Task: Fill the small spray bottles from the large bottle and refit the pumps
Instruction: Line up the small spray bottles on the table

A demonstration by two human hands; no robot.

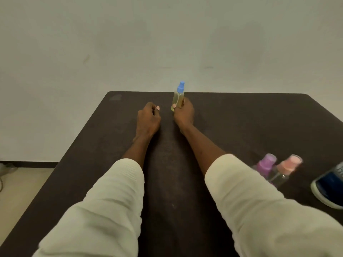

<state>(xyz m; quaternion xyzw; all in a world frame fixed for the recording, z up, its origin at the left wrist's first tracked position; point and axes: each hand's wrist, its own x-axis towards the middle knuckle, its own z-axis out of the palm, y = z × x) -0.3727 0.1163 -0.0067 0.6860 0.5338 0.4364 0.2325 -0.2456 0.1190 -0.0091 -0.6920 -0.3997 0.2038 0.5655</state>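
The right hand (182, 113) is holding the blue-topped bottle (178, 97), full of yellow liquid with its pump on, far out on the desk (250, 123), the left hand (148, 117) is curling around nothing, and the purple bottle (265, 166) and pink bottle (284, 172) are looking empty, still waiting.

1 bottle (178, 98) far on table (241, 115); 2 bottles (265, 166) near right.

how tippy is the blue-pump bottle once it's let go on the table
The blue-pump bottle looks tall and narrow, so probably easy to knock over. Its yellowish fill likely adds some steadying weight. The right hand grips it low, so the top could wobble.
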